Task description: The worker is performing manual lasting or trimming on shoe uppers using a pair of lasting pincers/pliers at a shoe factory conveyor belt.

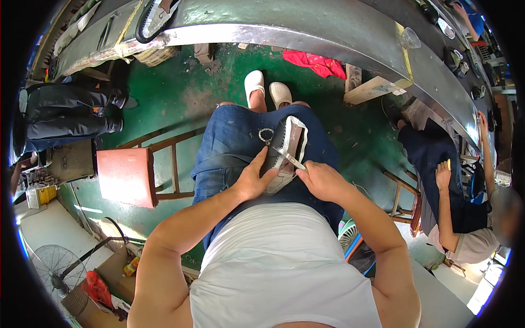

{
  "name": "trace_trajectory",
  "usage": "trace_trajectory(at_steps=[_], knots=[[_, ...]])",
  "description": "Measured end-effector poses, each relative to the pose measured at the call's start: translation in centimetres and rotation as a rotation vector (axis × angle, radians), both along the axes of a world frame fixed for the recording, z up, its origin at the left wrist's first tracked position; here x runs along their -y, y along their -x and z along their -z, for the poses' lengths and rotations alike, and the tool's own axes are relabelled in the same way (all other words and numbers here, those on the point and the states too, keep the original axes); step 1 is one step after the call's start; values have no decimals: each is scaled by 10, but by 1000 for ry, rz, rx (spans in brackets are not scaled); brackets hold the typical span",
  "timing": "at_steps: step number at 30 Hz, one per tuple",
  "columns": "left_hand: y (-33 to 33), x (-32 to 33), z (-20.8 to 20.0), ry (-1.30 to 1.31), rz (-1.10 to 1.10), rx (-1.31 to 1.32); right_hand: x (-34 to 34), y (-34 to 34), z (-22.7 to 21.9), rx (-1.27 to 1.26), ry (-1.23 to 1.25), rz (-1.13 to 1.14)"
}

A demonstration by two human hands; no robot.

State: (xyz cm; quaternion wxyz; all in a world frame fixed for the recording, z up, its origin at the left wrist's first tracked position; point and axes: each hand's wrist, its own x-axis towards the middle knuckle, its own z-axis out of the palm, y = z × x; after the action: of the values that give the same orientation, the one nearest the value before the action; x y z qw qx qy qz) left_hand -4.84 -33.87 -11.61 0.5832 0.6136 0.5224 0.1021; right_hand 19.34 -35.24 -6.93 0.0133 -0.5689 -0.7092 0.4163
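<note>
A dark shoe upper with a whitish edge and a brown inner part (296,136) lies across my lap, on blue denim shorts (219,143). My left hand (251,179) is closed on its left side, thumb over the top. In my right hand (324,180) is a slim knife-like tool (293,159) with a metal front end and a pale handle. Its front end lies over the shoe upper, near my left fingertips; exactly what it touches there, I cannot make out. Beside the upper, a small whitish loop (266,135) shows on the shorts.
A long metal-topped bench (246,19) curves ahead, with another shoe piece (158,16) and a clear cup (409,38) on it. Left of me stands a red-seated stool (127,176); a fan (57,268) is behind it. Red cloth (316,63) lies below the bench. People are on both sides.
</note>
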Motion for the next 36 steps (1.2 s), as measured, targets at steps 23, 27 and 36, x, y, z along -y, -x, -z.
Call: trace_trajectory(at_steps=[23, 27, 36], knots=[[12, -29, -56, -154, 132, -140, 85, -29, 36, -390, 42, 400], [22, -51, -92, -379, -55, -71, 100, -31, 47, -530, 35, 561], [-2, -106, -78, -259, -275, 523, 95, -30, 42, -573, 48, 586]])
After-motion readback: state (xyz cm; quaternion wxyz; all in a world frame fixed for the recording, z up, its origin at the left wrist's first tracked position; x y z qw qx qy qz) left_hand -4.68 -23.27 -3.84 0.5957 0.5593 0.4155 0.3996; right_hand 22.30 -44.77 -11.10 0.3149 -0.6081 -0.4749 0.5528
